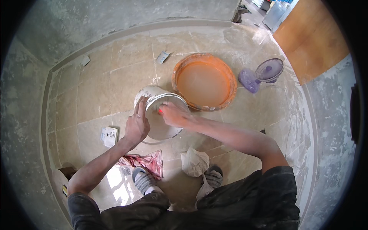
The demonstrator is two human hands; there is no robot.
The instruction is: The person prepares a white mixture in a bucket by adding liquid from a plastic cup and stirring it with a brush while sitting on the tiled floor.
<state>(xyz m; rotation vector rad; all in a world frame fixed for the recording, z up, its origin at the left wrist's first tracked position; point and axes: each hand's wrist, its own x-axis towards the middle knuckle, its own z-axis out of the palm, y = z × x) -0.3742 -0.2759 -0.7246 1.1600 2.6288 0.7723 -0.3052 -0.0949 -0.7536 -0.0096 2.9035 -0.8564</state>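
Note:
A white bucket [164, 129] with a pale, smeared inside stands in front of me, seen from above with its mouth toward me. My left hand [137, 125] grips its left rim, fingers stretched along the side. Inside the mouth, my right hand [174, 115] is closed around a tool with a red handle [160, 111]; the hand is a little blurred. The tool's working end is hidden, so I cannot tell its kind. Just beyond the bucket, on the right, an orange basin [233, 86] holds cloudy water.
A purple basket-like container [270, 70] sits right of the basin. A red-and-white cloth [153, 163] and a whitish bag [194, 162] lie by my feet. A small white box [109, 136] is at left. An orange-brown board [312, 36] leans at the far right.

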